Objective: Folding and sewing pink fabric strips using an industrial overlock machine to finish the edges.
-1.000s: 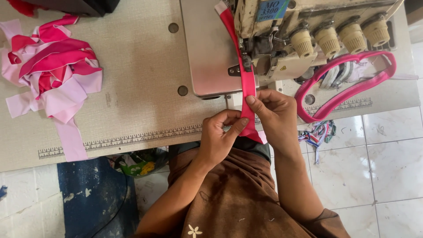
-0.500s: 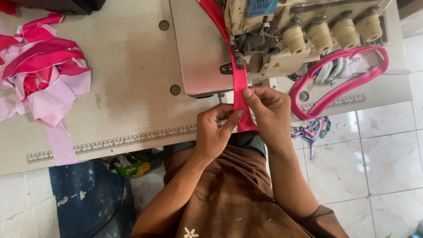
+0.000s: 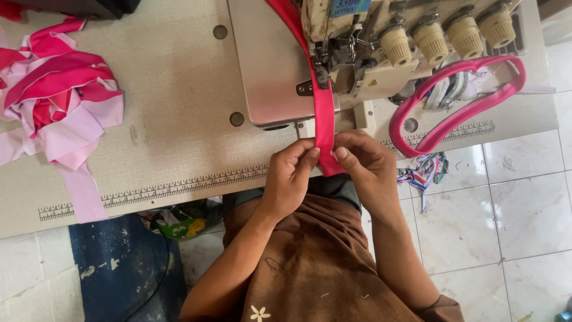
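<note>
On the left of the beige worktop [image 3: 179, 107] lies a heap of pink fabric strips [image 3: 53, 101], w/ a printed ruler strip [image 3: 161, 192] along the front edge. In the middle the left hand [image 3: 290, 179] and right hand [image 3: 363, 170] both pinch w/ fingers the pink band [image 3: 323, 113], which runs up under the sewing machine [image 3: 381, 48]. At right a pink loop [image 3: 459, 101] lies on the worktop, and below are white floor tiles [image 3: 524, 203] w/ fabric scraps [image 3: 426, 170].

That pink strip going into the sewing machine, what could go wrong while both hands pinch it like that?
The left hand and right hand pinch the pink strip close below the sewing machine, so fingers might drift toward the needle area. The strip may also feed in crooked. The pink loop lying beside the machine could snag.
</note>
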